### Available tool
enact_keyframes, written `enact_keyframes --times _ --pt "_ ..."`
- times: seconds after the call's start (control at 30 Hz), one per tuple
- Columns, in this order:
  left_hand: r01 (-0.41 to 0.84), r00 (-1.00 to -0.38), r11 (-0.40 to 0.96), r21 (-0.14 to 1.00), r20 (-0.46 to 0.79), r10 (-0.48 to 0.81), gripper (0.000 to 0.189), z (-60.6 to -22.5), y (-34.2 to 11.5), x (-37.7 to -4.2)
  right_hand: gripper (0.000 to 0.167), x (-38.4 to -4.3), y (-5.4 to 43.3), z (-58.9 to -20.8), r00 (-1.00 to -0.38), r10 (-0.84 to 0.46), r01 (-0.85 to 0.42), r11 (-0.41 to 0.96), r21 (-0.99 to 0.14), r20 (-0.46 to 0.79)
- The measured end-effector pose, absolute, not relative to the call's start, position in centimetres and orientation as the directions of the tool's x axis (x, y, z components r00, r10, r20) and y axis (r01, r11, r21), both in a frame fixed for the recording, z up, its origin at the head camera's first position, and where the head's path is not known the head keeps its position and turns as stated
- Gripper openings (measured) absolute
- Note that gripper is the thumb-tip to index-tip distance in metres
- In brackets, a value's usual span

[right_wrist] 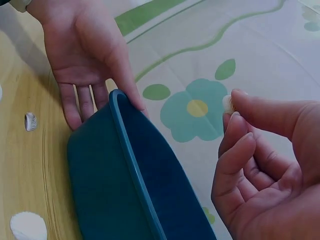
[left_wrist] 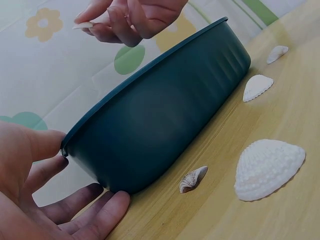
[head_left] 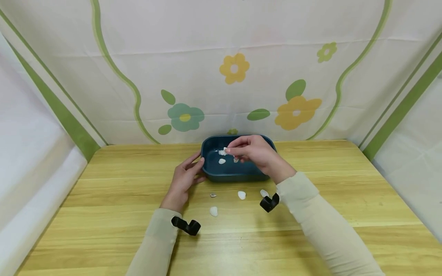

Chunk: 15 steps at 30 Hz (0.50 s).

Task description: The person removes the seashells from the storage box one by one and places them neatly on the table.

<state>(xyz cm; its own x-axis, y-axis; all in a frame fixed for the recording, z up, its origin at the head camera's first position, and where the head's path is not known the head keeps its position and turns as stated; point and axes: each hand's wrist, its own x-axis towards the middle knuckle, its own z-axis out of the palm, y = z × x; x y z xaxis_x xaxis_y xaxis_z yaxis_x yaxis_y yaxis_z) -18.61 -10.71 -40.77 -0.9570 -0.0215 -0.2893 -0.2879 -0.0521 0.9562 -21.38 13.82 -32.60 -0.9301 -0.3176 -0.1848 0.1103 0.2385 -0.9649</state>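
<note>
A deep blue rectangular dish (head_left: 238,178) stands on the table near the back cloth. At its left end my left hand (head_left: 183,177) grips the rim, thumb on the edge and fingers against the outer wall. Above the dish, my right hand (head_left: 255,151) pinches a small white seashell (right_wrist: 228,104) between thumb and fingertips. Inside the dish lie several white shells (head_left: 222,161), partly hidden by the right hand. In front of it, on the wood, are white scallop-like shells (left_wrist: 270,169) and a small brownish twisted shell (left_wrist: 193,179).
The light wooden table (head_left: 114,214) runs up to a white cloth (head_left: 207,34) with printed flowers behind the dish. White cloth sides stand left and right. A black camera mount (head_left: 186,226) sits on each wrist, over beige sleeves.
</note>
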Motion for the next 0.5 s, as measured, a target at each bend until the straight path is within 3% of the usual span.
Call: enact_keyframes --times 0.3,0.5 --pt "-0.283 -0.958 -0.056 0.957 -0.285 -0.021 0.046 -40.7 -10.7 -18.5 0.022 -19.4 14.8 -33.4 -0.933 -0.330 0.042 0.296 -0.954 -0.143" --pt "-0.288 -0.957 -0.053 0.956 -0.289 -0.018 0.046 -40.6 -10.5 -18.5 0.022 -16.9 15.6 -34.8 -0.926 -0.351 0.049 0.255 -0.966 -0.140"
